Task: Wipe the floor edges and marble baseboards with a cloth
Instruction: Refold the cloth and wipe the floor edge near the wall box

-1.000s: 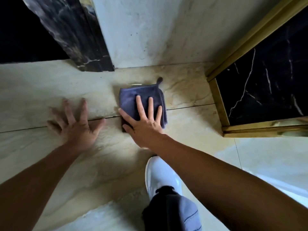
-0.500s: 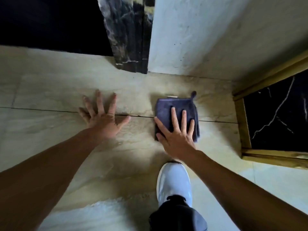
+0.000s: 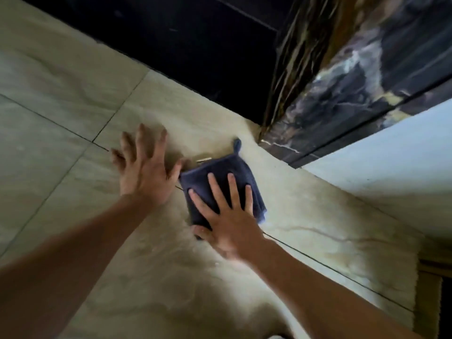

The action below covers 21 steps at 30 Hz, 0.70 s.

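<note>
A folded dark blue cloth (image 3: 225, 172) with a small hanging loop lies flat on the beige marble floor (image 3: 318, 216). My right hand (image 3: 227, 216) presses down on it with fingers spread. Just left of the cloth, my left hand (image 3: 144, 167) rests flat on the floor, fingers apart, its thumb touching the cloth's left edge. A dark veined marble door frame base (image 3: 318, 133) stands a short way beyond the cloth, to its upper right. The pale wall and its foot (image 3: 381, 167) run off to the right.
A black, dark area (image 3: 183, 45) borders the floor along the top. Tile joints cross the floor on the left and under the cloth. A gold-edged dark panel (image 3: 437, 285) shows at the right edge. A bit of white shoe (image 3: 352, 336) peeks at the bottom.
The cloth under my right hand has slid left along the floor towards the dark marble frame. My left hand now lies right beside the cloth. The view has swung and tilted left.
</note>
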Each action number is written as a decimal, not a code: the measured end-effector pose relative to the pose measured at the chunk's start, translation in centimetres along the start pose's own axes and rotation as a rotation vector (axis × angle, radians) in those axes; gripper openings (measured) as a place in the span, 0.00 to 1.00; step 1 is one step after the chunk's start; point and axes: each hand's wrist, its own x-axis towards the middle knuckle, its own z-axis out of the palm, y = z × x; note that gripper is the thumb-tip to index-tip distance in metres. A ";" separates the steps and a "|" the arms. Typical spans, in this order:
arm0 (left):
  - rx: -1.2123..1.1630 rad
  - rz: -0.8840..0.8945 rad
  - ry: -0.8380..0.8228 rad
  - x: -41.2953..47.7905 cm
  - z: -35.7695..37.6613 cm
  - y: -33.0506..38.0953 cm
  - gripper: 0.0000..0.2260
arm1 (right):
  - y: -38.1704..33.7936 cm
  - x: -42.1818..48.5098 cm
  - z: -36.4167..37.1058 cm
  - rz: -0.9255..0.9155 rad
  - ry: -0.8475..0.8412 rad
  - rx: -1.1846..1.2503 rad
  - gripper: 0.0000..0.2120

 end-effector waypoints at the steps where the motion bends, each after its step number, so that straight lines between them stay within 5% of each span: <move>1: -0.021 -0.008 0.022 0.7 0.1 -0.2 0.35 | 0.9 3.2 -1.1 0.018 -0.012 0.022 0.32; 10: -0.019 -0.035 0.075 1.5 0.2 -0.4 0.38 | 10.3 30.5 -11.8 0.673 -0.021 0.203 0.33; 15: -0.046 -0.033 0.051 1.6 -0.3 -0.6 0.37 | 5.7 20.0 -6.7 0.528 0.144 0.063 0.31; 18: -0.067 -0.047 0.042 1.7 -0.4 -0.4 0.37 | 0.5 11.2 -4.2 0.506 0.086 0.108 0.31; 21: -0.085 -0.051 0.041 1.9 -0.5 -0.3 0.37 | 0.3 13.6 -4.4 0.541 0.071 0.091 0.31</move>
